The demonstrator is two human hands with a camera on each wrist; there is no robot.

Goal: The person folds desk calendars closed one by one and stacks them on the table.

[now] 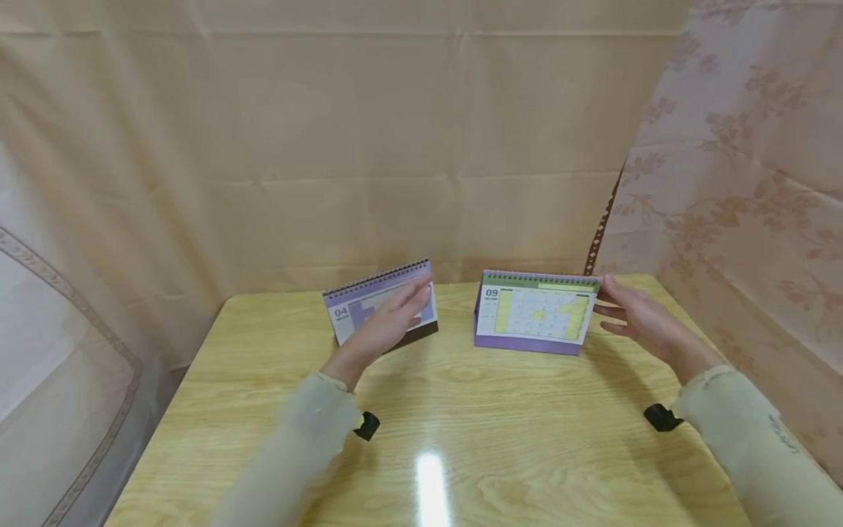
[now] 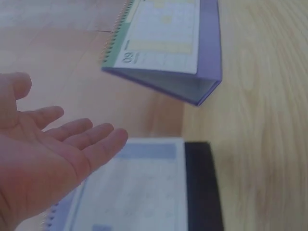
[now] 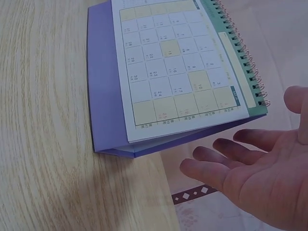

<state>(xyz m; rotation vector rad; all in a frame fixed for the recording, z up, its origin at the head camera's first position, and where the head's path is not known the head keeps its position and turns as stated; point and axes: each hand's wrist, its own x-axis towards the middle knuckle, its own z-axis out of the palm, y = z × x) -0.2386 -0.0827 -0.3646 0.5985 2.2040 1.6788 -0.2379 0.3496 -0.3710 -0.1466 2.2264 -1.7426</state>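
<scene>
Two spiral-bound desk calendars stand tent-like near the back of the table. The left one, marked 04 point(image 1: 358, 311), has a purple top strip and a dark base, and stands at an angle. My left hand point(image 1: 388, 320) is in front of it with fingers extended, covering part of its page; whether it touches is unclear. The right one, marked 09 point(image 1: 536, 311), has a green top strip and a purple base. Beside its right edge is my right hand point(image 1: 642, 322), fingers loosely extended. In the right wrist view a gap shows between that hand point(image 3: 260, 173) and the calendar point(image 3: 178, 72).
The wooden table point(image 1: 500, 424) carries a bright light reflection near its front. A beige curtain point(image 1: 395, 146) hangs behind the table, and a flowered cloth point(image 1: 757, 183) hangs at the right. White cloth point(image 1: 59, 351) drapes on the left. Black devices point(image 1: 366, 426) are worn at both wrists.
</scene>
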